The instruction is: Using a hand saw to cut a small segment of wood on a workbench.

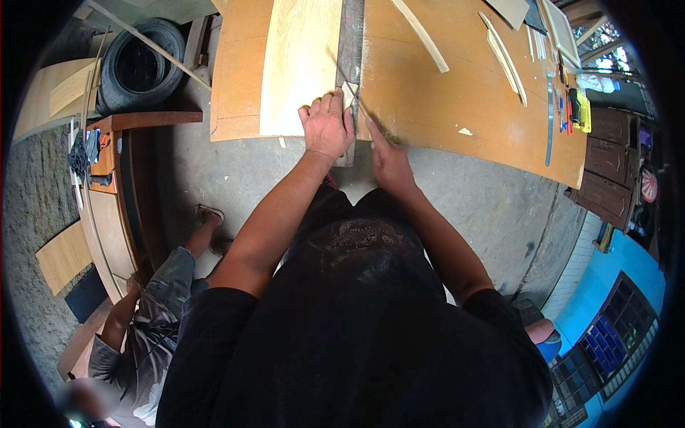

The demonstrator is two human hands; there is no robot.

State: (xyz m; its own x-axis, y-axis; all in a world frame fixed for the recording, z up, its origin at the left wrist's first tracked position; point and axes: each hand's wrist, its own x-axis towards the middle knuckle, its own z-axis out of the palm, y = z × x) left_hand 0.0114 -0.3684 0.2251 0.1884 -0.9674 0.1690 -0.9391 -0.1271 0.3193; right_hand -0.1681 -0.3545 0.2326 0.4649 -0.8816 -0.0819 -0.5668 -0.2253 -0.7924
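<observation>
My left hand (327, 128) presses down on a long grey metal straightedge (350, 43), near its close end. The straightedge lies along the right edge of a pale wood veneer sheet (300, 64) on the brown workbench board (442, 107). Just right of the straightedge, my right hand (389, 160) grips a thin dark cutting tool (351, 82). The tool slants up and left, and its tip meets the straightedge's edge. Both hands are at the bench's near edge, close together. Fine sawdust lies along the cut line.
Thin curved wood strips (422, 36) (504, 58), a metal ruler (550, 121) and small hand tools (576, 107) lie on the bench at right. A tyre (139, 64) sits far left. Another person (146, 328) crouches by a wooden frame (107, 207). Dark carved panels (606, 164) stand at right.
</observation>
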